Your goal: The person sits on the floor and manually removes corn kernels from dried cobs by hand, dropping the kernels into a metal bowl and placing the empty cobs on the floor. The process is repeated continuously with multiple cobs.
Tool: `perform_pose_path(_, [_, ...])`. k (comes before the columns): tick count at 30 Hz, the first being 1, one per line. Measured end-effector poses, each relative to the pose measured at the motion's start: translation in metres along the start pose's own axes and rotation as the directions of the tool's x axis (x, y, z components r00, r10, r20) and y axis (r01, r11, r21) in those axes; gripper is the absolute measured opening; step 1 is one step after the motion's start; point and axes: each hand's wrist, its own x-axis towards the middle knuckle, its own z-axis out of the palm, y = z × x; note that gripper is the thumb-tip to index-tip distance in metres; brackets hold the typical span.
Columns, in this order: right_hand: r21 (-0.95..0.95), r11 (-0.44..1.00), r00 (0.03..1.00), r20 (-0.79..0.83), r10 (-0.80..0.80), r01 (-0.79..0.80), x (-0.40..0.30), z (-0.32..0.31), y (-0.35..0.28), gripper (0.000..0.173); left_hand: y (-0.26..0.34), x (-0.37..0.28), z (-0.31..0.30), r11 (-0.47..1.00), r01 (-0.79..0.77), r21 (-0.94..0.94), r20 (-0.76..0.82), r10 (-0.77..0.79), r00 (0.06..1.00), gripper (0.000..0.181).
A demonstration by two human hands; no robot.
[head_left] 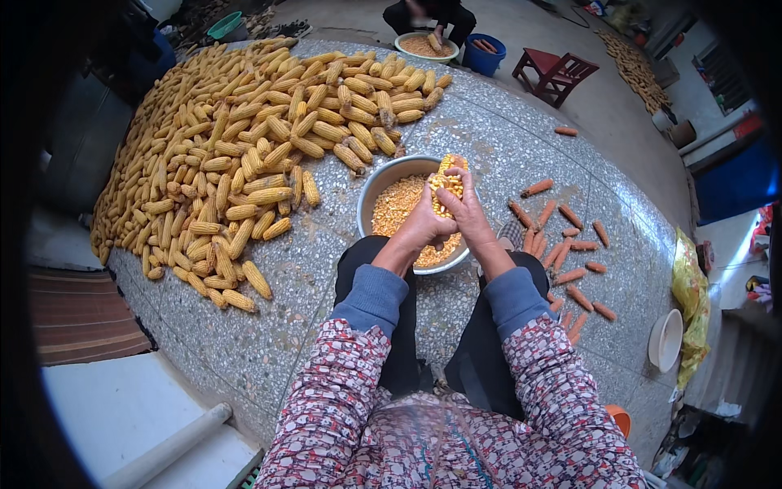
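Observation:
Both hands are raised over a metal basin (366,211) that stands on the floor between my knees. Loose yellow corn kernels (394,202) lie in it. My left hand (421,223) and my right hand (469,214) grip dried yellow corn (452,164) together, thumbs pressed near its middle. The fingers cover much of it, and I cannot tell whether it is one ear or two. To the left and ahead spreads a big heap of husked corn ears (269,134). Bare reddish corn cobs (571,275) lie scattered at my right.
Ahead, another person (431,15) works over a basin of kernels (421,46), beside a blue bucket (484,55) holding cobs. A red wooden chair (556,73) stands farther right. A white bowl (665,340) and a yellow plastic bag (689,299) lie at the right edge.

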Motion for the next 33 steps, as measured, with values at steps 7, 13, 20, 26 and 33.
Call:
perform_pose_path(7, [0.047,0.993,0.976,0.197,0.095,-0.106,-0.018,0.001,-0.044,0.071,0.007,-0.012,-0.008,0.993,-0.002,-0.116,0.101,0.014,0.995,0.099])
perform_pose_path(13, [0.021,0.998,0.990,0.127,0.059,-0.062,-0.018,0.003,-0.034,0.062,0.003,-0.011,-0.009,0.991,0.097,-0.096,0.073,-0.090,0.993,0.103])
perform_pose_path(20, [0.083,0.994,0.979,0.199,0.050,-0.068,-0.017,-0.005,-0.034,0.079,0.007,-0.009,-0.008,0.987,0.019,-0.158,0.140,0.004,0.990,0.109])
perform_pose_path(26, [-0.002,0.996,0.967,0.242,0.082,-0.084,-0.022,0.002,-0.045,0.086,0.006,-0.014,-0.016,0.979,0.083,-0.185,0.174,-0.051,0.983,0.114])
perform_pose_path(33, [-0.086,0.995,0.984,0.178,-0.025,0.041,-0.019,0.001,-0.028,0.073,0.005,-0.012,-0.014,0.973,0.127,-0.195,0.157,-0.096,0.983,0.121])
